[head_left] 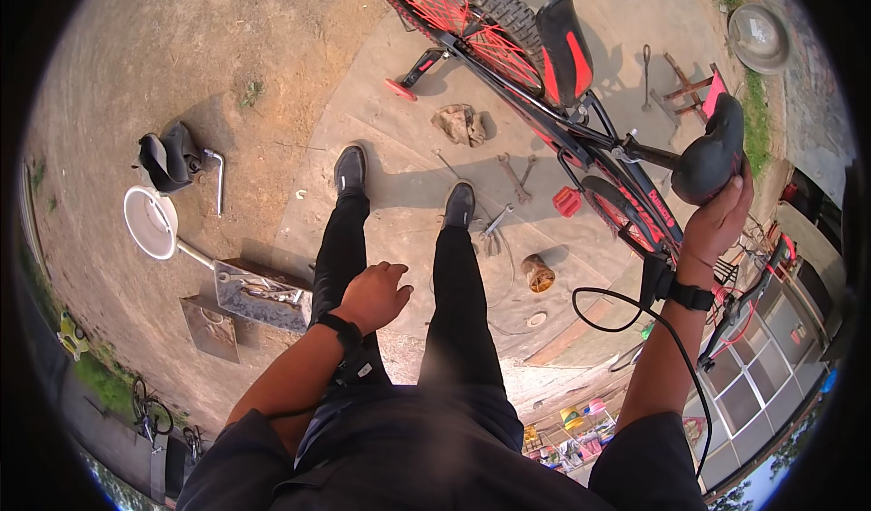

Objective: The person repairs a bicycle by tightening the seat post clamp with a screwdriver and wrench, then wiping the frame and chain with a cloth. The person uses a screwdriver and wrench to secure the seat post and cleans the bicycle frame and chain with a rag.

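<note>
Head view: the right hand (719,219) has fingers (747,177) around the saddle (712,153).

Sunlit concrete slab (399,230), brown dirt (254,35) alongside, grass strip (757,123)

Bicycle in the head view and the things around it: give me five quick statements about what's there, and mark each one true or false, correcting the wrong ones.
1. The right hand is on the black saddle. True.
2. The left hand grips a hammer. False: it holds nothing that shows.
3. The mudguard is black and red. True.
4. The wheel at the top edge has blue spokes. False: its spokes are red.
5. The metal toolbox sits to the right of the person's legs. False: it is on the left, with tools in it.
</note>
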Motion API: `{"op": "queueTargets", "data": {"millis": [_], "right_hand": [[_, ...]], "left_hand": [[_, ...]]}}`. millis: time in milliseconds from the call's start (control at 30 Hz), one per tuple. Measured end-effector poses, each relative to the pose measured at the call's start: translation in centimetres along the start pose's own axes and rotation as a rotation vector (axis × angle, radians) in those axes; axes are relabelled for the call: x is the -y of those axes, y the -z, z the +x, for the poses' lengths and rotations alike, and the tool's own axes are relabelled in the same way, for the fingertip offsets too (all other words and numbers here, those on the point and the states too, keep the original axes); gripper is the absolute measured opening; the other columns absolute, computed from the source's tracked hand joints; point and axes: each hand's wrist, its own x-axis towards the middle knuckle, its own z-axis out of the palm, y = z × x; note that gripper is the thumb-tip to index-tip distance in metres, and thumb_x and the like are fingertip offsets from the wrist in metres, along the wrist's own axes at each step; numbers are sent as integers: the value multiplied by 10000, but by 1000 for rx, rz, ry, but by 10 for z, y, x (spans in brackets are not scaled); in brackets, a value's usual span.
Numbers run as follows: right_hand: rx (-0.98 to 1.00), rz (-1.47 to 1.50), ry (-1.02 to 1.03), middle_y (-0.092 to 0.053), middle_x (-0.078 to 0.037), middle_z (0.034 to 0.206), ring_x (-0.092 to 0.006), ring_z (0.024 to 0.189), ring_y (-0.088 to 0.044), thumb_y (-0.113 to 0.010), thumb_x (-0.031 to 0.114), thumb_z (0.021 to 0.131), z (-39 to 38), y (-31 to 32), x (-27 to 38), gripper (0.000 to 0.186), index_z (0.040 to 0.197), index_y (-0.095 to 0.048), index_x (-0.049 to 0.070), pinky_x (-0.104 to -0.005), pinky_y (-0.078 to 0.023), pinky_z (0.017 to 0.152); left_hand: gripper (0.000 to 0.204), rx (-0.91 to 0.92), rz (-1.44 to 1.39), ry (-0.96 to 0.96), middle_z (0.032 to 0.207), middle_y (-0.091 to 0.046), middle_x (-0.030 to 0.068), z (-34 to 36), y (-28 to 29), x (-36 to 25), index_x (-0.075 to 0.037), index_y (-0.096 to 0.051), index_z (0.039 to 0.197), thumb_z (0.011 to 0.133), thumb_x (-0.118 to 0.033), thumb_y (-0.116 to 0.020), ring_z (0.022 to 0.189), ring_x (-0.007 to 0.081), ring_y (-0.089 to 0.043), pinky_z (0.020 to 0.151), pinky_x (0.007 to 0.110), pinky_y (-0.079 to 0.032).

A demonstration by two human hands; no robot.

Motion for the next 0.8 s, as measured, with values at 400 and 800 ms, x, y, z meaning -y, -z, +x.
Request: {"op": "queueTargets", "data": {"millis": [400, 800], "right_hand": [[-18, -10, 18, -652, -242, 1314, -396, 1214, -621, -387, 318, 1111, 0, -4, -1, 492, 1386, -617, -20, -442, -455, 1065], [-15, 21, 8, -647, -240, 1310, -389, 1204, -624, -384, 324, 1111, 0, -4, -2, 500, 1392, -614, -19, -434, -462, 1056]], "left_hand": [[382, -21, -6, -3, 1103, -705, 198, 2, 7, 3, -25, -666, 1248, 957, -273, -676, 1069, 388, -674, 931, 478, -546], [411, 27, -1, 5, 1147, -695, 209, 3, 8, 1, -25, -647, 1276, 978, -308, -649, 1087, 388, -673, 951, 484, -546]]}}
